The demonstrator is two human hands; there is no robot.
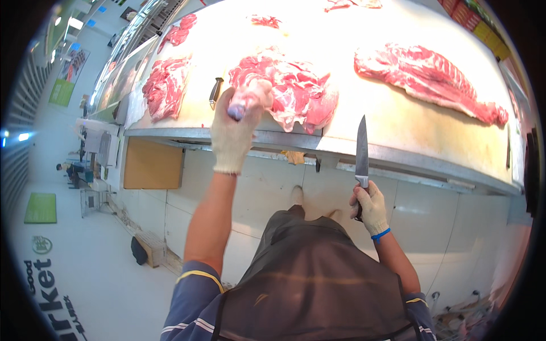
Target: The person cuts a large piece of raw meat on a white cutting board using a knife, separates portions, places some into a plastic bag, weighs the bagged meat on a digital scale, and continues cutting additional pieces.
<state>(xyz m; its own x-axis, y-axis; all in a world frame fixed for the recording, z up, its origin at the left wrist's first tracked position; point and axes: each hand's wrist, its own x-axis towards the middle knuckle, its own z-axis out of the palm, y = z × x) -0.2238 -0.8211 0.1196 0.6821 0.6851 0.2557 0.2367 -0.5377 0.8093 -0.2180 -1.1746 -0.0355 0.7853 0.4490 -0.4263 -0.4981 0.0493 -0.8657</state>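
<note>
My left hand (234,132), in a cream knitted glove, grips the bone end of a piece of raw meat (256,91) at the front of the white cutting table (384,106). Beside that piece, on its right, lies a large cut of raw meat (298,93). My right hand (370,206), gloved with a blue band at the wrist, holds a butcher's knife (362,149) by its dark handle, blade pointing away from me, in front of the table's edge. A second, black-handled knife (216,91) lies left of my left hand.
A slab of ribbed meat (426,81) lies on the right, another cut (166,87) on the left, and smaller pieces (265,20) farther back. A metal edge (290,140) runs along the table's front. Below it, at left, stands a brown box (151,164). A person (73,168) is far off at left.
</note>
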